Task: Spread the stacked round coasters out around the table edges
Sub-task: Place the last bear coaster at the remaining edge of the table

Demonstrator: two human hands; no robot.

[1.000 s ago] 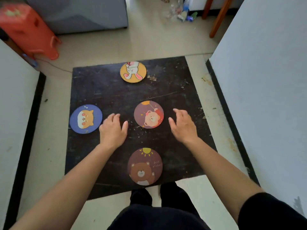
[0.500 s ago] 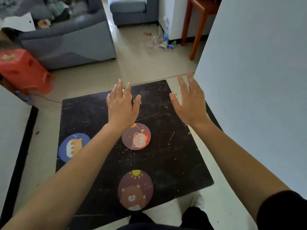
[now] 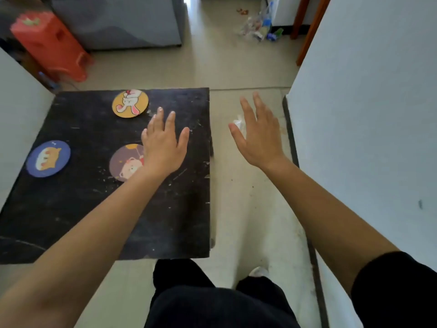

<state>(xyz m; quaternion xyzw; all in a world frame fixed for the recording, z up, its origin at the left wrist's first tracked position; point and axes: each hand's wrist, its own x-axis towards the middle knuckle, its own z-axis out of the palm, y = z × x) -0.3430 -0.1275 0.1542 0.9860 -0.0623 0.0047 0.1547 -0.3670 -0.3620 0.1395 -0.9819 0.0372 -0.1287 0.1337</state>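
Observation:
A low black table [image 3: 71, 209] fills the left half of the view. On it lie a yellow rabbit coaster [image 3: 130, 103] near the far edge, a blue dog coaster [image 3: 48, 158] at the left edge, and a maroon coaster [image 3: 124, 165] in the middle. My left hand [image 3: 163, 143] hovers open, fingers spread, over the maroon coaster's right side and covers part of it. My right hand [image 3: 257, 136] is open in the air over the floor, right of the table. My left forearm hides the table's near part.
A white panel [image 3: 366, 114] rises close on the right and another [image 3: 16, 119] on the left. An orange plastic stool [image 3: 49, 43] and a grey sofa [image 3: 118, 20] stand beyond the table. Litter [image 3: 260, 27] lies on the tiled floor far right. My legs [image 3: 212, 299] are below.
The view has swung right, so the table now sits at the left. Both hands stay open and empty; the right hand is now over the floor. The bear coaster has gone out of sight.

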